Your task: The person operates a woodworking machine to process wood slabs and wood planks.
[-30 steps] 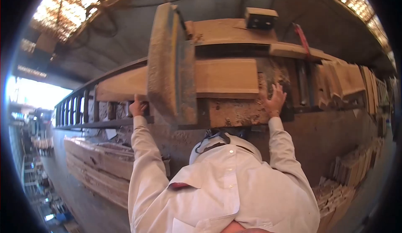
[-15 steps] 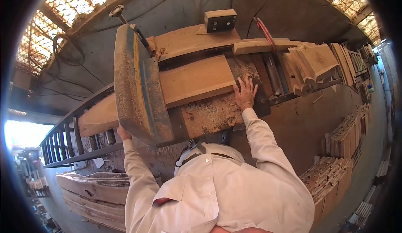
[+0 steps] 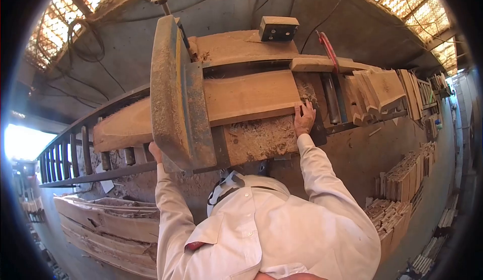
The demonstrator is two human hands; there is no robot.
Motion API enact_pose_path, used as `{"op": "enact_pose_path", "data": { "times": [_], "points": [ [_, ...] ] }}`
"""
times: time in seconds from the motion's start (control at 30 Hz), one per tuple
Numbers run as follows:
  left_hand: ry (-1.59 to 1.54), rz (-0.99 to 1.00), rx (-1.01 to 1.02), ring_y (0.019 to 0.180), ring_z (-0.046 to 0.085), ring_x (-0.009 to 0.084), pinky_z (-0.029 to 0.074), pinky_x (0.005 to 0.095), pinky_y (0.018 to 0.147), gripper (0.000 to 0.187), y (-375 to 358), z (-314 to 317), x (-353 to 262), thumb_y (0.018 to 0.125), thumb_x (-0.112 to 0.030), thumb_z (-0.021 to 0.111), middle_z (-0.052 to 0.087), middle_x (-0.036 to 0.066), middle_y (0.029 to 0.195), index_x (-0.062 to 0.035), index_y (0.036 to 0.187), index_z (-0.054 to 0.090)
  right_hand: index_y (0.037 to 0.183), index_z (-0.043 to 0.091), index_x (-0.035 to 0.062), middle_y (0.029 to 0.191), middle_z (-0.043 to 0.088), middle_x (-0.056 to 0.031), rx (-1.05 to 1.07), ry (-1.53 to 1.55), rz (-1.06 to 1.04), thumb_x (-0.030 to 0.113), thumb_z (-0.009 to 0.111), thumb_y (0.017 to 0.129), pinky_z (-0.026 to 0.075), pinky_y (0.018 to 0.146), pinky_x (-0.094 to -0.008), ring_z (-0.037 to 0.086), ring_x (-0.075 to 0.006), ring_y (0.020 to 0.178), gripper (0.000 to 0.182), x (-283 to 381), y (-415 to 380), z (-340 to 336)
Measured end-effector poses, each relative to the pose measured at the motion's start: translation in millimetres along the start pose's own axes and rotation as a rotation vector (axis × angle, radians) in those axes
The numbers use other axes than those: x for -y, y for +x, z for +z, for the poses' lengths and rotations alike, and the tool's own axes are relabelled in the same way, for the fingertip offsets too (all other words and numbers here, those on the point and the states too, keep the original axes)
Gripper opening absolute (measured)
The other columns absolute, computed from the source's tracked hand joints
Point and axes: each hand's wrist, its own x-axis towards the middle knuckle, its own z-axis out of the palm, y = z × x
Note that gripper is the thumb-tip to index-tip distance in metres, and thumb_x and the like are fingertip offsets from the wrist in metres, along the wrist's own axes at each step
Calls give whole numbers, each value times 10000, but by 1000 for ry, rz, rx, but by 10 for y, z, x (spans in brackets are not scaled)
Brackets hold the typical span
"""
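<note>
The long plank (image 3: 246, 98) lies across the sawdust-covered bench (image 3: 256, 139), running under the big dusty saw housing (image 3: 173, 88). The right hand (image 3: 304, 119) is at the plank's three o'clock end, fingers spread flat against its corner. The left hand (image 3: 155, 152) sits at nine o'clock, mostly hidden behind the housing (its grip I cannot tell). Cut boards (image 3: 382, 86) are stacked further out at three o'clock.

Both arms are stretched forward in long pale sleeves. The right hand (image 3: 304, 119) is laid flat, palm down, fingers extended and slightly spread. The left hand (image 3: 155, 152) is mostly hidden, so its grip cannot be judged.
</note>
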Motion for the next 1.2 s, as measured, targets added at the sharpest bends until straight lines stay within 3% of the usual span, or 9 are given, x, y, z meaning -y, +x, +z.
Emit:
{"op": "enact_pose_path", "data": {
  "times": [0.17, 0.23, 0.3, 0.47, 0.67, 0.8, 0.93, 1.1, 1.2],
  "points": [
    [228, -17, -110, 453, 554, 260, 394, 389, 395, 294, 94, 21, -68, 1000, -327, 555, 595, 140, 593, -80, 1113, 666, 1097, 678, 61, 1294, 624, -159, -107, -38, -164, 294, 616, 931, 391, 1033, -445, 561, -359, 1191, 293, -75, 45, 155],
    [-1038, -787, -104, 618, 678, 261, 571, 369, 494, 635, 39, -713, -934, 874, -507, 711, 632, 140, 810, 101, 1014, 591, 1108, 691, 63, 1326, 607, -165, -31, -22, -150, 305, 597, 946, 377, 1055, -458, 544, -357, 1223, 306, -188, 58, 227],
    [-1187, -856, -247, 667, 690, 279, 625, 401, 559, 610, 140, -882, -861, 872, -434, 738, 613, 178, 889, 125, 1040, 565, 1154, 696, 87, 1353, 586, -169, 13, 34, -145, 376, 563, 958, 350, 1075, -472, 521, -361, 1255, 373, -210, 79, 228],
    [-1096, -766, -393, 702, 683, 286, 629, 412, 537, 557, 329, -902, -738, 849, -376, 781, 588, 164, 871, 121, 984, 569, 1249, 666, 71, 1443, 522, -149, 104, 19, -15, 549, 431, 1000, 171, 1206, -487, 403, -315, 1401, 588, -110, 42, 176],
    [-1098, -797, -373, 653, 649, 250, 632, 404, 535, 533, 345, -935, -751, 845, -371, 786, 583, 133, 861, 112, 929, 577, 1214, 677, 69, 1434, 529, -151, 99, 49, -31, 536, 442, 1000, 190, 1197, -491, 390, -315, 1408, 565, -14, 2, 101],
    [-1037, -780, -333, 695, 648, 248, 631, 405, 576, 548, 346, -846, -596, 868, -430, 746, 607, 149, 878, 90, 956, 596, 1110, 708, 70, 1303, 621, -179, 10, 25, -172, 372, 536, 981, 355, 1084, -466, 536, -356, 1248, 370, -136, 36, 224],
    [-840, -628, -253, 559, 537, 133, 578, 380, 502, 580, 238, -897, -666, 912, -554, 638, 447, 31, 597, -41, 657, 539, 1017, 715, 71, 1238, 652, -167, -59, 0, -290, 260, 605, 926, 424, 1002, -464, 585, -361, 1156, 236, -227, 66, 235],
    [-856, -700, -343, 755, 634, 220, 599, 386, 625, 678, 280, -709, -606, 851, -570, 713, 606, 114, 841, 95, 908, 590, 1185, 663, 87, 1372, 581, -114, -24, -21, -98, 367, 604, 953, 265, 1159, -470, 466, -315, 1331, 369, -211, 27, 226],
    [-816, -738, -358, 638, 575, 181, 464, 351, 526, 548, 289, -688, -645, 864, -536, 717, 594, 58, 727, 11, 865, 682, 1178, 667, 99, 1398, 561, -114, -25, 47, -25, 418, 574, 968, 255, 1168, -476, 446, -321, 1353, 394, -141, 9, 187]
  ]
}}
